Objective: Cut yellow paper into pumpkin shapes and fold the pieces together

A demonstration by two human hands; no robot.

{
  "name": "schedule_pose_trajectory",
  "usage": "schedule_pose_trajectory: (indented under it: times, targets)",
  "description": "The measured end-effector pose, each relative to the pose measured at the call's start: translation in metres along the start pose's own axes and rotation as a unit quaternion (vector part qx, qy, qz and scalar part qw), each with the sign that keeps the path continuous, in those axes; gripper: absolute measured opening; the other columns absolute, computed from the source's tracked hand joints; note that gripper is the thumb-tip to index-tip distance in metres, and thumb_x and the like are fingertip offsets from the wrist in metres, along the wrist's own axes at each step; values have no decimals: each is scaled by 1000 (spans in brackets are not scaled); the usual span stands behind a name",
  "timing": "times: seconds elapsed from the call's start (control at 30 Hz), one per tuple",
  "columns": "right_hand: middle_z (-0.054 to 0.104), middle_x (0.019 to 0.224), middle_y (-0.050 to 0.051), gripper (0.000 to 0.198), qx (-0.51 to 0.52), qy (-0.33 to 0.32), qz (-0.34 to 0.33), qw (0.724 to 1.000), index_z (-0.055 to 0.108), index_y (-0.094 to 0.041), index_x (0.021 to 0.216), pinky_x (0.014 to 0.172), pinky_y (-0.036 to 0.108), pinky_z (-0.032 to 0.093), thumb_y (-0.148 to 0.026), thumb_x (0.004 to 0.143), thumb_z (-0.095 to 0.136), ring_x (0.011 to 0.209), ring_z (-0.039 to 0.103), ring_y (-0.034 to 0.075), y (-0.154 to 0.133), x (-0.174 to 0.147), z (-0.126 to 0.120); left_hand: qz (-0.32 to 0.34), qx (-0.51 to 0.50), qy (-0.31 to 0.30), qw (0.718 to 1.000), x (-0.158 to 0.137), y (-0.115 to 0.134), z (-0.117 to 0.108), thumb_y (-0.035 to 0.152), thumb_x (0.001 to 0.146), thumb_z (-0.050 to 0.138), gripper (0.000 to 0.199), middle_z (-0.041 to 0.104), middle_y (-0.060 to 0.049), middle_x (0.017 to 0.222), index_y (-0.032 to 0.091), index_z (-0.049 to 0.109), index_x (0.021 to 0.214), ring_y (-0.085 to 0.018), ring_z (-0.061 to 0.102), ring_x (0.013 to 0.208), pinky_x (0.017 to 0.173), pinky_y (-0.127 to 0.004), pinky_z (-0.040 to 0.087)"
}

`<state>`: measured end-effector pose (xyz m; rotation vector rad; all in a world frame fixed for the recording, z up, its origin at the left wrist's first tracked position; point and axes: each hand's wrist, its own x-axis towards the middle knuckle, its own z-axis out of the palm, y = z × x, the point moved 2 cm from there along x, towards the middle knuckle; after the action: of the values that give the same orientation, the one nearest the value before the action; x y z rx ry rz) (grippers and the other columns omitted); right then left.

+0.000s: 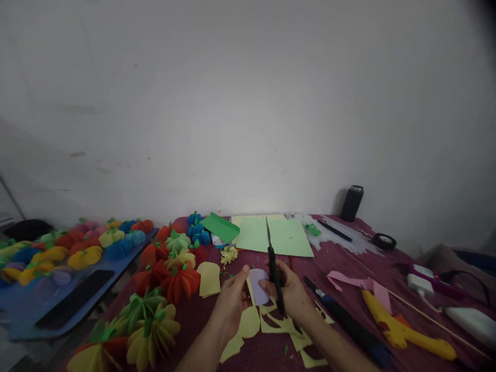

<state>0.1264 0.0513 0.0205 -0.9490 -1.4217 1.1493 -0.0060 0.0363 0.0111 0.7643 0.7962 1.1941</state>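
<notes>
My left hand [231, 297] is closed on the left edge of a small round-topped piece of paper, with a lilac sheet [261, 280] in front and a pale yellow edge beside it. In my right hand [295, 295] is a pair of black scissors [274, 272], blades pointing away toward the wall. The right fingertips are close to the lilac paper; I cannot tell whether they touch it. Below both hands lie yellow paper scraps [277, 323] with curved cut-outs. A yellow arched paper piece [209, 279] lies left of my left hand.
Colourful paper pumpkins [180, 282] crowd the left side, with more on a blue board [123, 271] beside a black phone-like slab [76, 299]. Pale green sheets [287, 238] lie behind. At right are a yellow glue gun [406, 327], a dark-handled tool [349, 322] and a black can [352, 203].
</notes>
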Motion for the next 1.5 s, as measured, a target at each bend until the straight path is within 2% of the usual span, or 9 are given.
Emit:
schedule_pose_trajectory:
  times: [0.33, 0.43, 0.57, 0.7, 0.8, 0.9, 1.2, 1.33, 1.5]
  targets:
    - [44, 67, -4, 45, 34, 41, 17, 998, 48, -17, 97, 47, 20, 35, -31, 60, 68, 56, 43, 9, 8, 7, -23, 77, 206, 86, 972, 5, 5, -10, 38, 65, 63, 27, 51, 2, 51, 13, 58, 59, -6, 43, 47, 47, -18, 32]
    - [51, 71, -1, 41, -36, 86, 19, 996, 47, -15, 103, 50, 22, 39, -31, 67, 59, 58, 49, 12, 17, 15, -34, 100, 226, 121, 961, 7, 13, -15, 38, 62, 64, 25, 49, 5, 49, 14, 57, 61, -5, 40, 44, 44, -18, 30]
    - [60, 76, 3, 35, -123, 56, 17, 991, 54, -15, 98, 57, 25, 41, -21, 64, 58, 67, 55, 17, 27, 15, -36, 119, 247, 144, 951, 7, 25, -17, 33, 58, 64, 23, 54, 5, 55, 15, 59, 70, -5, 43, 45, 44, -18, 32]
    - [66, 88, 6, 30, -350, -57, -4, 935, 57, -20, 102, 67, 26, 39, -19, 72, 51, 81, 59, 20, 24, 1, -25, 119, 324, 173, 922, 9, 29, -25, 28, 59, 62, 33, 51, 7, 50, 16, 55, 89, -6, 42, 41, 41, -17, 31]
    - [67, 90, 8, 31, -481, -110, 3, 870, 56, -21, 105, 68, 26, 38, -21, 75, 50, 85, 60, 22, 22, -6, -21, 81, 410, 133, 899, 12, 24, -33, 27, 63, 57, 23, 50, 7, 46, 16, 54, 83, -7, 43, 36, 37, -17, 30]
    - [67, 91, 9, 34, -530, -112, 13, 841, 54, -20, 108, 69, 27, 38, -21, 74, 50, 86, 60, 23, 23, -4, -26, 26, 465, 85, 881, 12, 16, -38, 26, 66, 54, 12, 52, 5, 46, 18, 51, 73, -9, 48, 36, 34, -17, 31]
    - [66, 89, 12, 31, -554, -95, 52, 825, 54, -16, 104, 65, 28, 38, -20, 73, 52, 84, 61, 25, 27, 5, -42, 11, 554, -18, 832, 6, 8, -38, 24, 68, 53, 7, 57, 3, 47, 19, 54, 73, -9, 45, 36, 39, -18, 29]
    - [66, 89, 11, 29, -555, -97, 49, 825, 55, -16, 102, 65, 28, 38, -20, 74, 51, 84, 61, 25, 26, 5, -41, 24, 597, 38, 801, 9, 13, -45, 33, 68, 57, 15, 55, 3, 46, 20, 57, 74, -10, 45, 38, 43, -21, 28]
    - [66, 89, 11, 30, -555, -93, 43, 825, 54, -17, 104, 66, 28, 39, -15, 74, 47, 85, 60, 24, 24, 4, -42, 102, 674, 112, 723, 3, 34, -43, 35, 71, 54, 17, 55, 1, 51, 20, 60, 75, -13, 49, 49, 52, -23, 28]
